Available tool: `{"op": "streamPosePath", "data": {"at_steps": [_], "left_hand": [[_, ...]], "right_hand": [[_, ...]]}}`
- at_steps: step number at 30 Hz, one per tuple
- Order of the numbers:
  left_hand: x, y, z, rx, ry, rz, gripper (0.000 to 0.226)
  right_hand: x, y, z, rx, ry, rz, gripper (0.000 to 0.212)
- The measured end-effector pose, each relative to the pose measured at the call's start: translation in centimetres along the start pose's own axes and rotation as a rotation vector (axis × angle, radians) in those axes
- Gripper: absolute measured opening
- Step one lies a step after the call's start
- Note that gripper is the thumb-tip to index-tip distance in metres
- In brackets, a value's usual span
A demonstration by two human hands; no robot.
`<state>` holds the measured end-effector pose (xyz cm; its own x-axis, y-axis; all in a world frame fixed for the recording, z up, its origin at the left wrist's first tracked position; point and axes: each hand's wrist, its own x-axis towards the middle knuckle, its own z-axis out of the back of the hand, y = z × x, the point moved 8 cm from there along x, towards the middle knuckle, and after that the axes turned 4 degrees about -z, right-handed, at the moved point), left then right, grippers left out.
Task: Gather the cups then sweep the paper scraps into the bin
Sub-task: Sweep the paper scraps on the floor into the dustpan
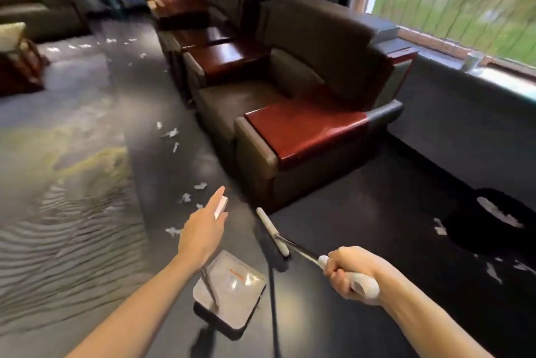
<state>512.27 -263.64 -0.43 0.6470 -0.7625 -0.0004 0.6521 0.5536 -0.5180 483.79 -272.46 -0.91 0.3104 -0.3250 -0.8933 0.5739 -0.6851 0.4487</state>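
The right hand [349,273] is clenched around the white grip of a broom [274,237], whose thin metal shaft runs far-left from the fist to a narrow white head lying on the dark floor [362,198]. The left hand [203,230] is flat with fingers straight, a small white handle end [221,208] lying along them; whether it truly clasps it I cannot tell. Below that hand a dustpan [232,299] sits on the floor, its rod rising toward the wrist. Paper scraps [191,198] lie just beyond the left hand, more trailing farther off. A black bin [493,224] with scraps inside stands to the right, beyond the broom hand. An armchair [304,114] stands beyond both hands, and a cup [472,61] sits on the far window ledge.
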Motion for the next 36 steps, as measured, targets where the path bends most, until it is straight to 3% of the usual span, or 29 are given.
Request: {"op": "streamPosePath", "data": {"at_steps": [6,10,14,21,24,26,30,34,36], "left_hand": [[-0.9,13.2,7.5,-0.048,-0.094,0.181,0.056],[0.5,18.6,10.5,-0.055,-0.123,0.256,0.056],[4.1,22.2,12.2,-0.078,-0.157,0.310,0.055],[14.3,29.5,14.9,-0.077,-0.213,0.419,0.056],[19.2,32.2,16.9,-0.030,-0.214,0.482,0.057],[22.0,33.7,18.5,-0.074,-0.250,0.535,0.055],[27.5,36.0,22.0,-0.161,-0.341,0.570,0.052],[34.1,38.6,24.7,-0.072,-0.419,0.580,0.050],[37.8,40.4,25.3,-0.111,-0.425,0.594,0.050]], "right_hand": [[5.6,2.2,-13.8,-0.303,0.133,-0.014,0.021],[9.3,5.5,-20.1,-0.478,0.133,0.083,0.026],[13.7,11.6,-25.2,-0.554,0.138,0.122,0.014],[23.7,22.2,-29.3,-0.504,0.222,0.151,0.031],[27.9,27.1,-31.0,-0.469,0.228,0.041,0.026],[30.2,30.2,-31.6,-0.623,0.177,-0.001,0.019],[33.2,37.6,-32.1,-0.980,0.118,0.183,0.035],[36.3,42.9,-34.4,-1.052,0.189,0.152,0.046],[37.8,45.9,-37.2,-1.030,0.198,0.177,0.041]]}}
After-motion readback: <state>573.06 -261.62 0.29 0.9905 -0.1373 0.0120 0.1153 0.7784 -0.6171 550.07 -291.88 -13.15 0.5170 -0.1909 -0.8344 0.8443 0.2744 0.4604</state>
